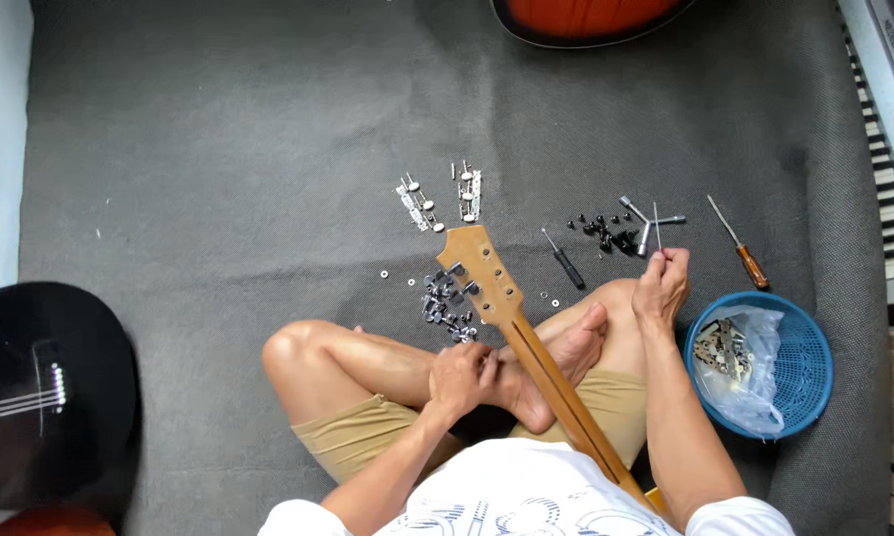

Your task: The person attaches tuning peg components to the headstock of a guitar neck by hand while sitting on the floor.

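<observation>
Two guitars at the frame's left and top edges: black guitar body (30, 392) at lower left, orange-red guitar body (586, 18) at upper centre, both well apart from the work. Left of centre, left hand (462, 379) resting on a crossed leg by the foot, fingers curled together, whether closed on anything impossible to tell. Centre of frame, wooden guitar neck (526, 342) lying diagonally across the lap, headstock (477, 266) pointing toward upper left, bare of tuners. Probably stiff and fairly light, smooth-lacquered and a little slippery; best gripped around the narrow shaft below the headstock. Above the headstock, two strips of tuning machines (442, 199) on the grey mat (218, 149); just beside it, a cluster of small metal parts (445, 303), tiny and easy to scatter. Further right, black-handled screwdriver (566, 263), pile of black knobs (606, 233). Right hand (662, 286) over the knee, fingertips pinched on a thin metal tool (657, 226). Right again, brown-handled screwdriver (743, 253), blue basket (809, 367) holding a plastic bag of parts, keyboard (889, 169) at the edge.
</observation>
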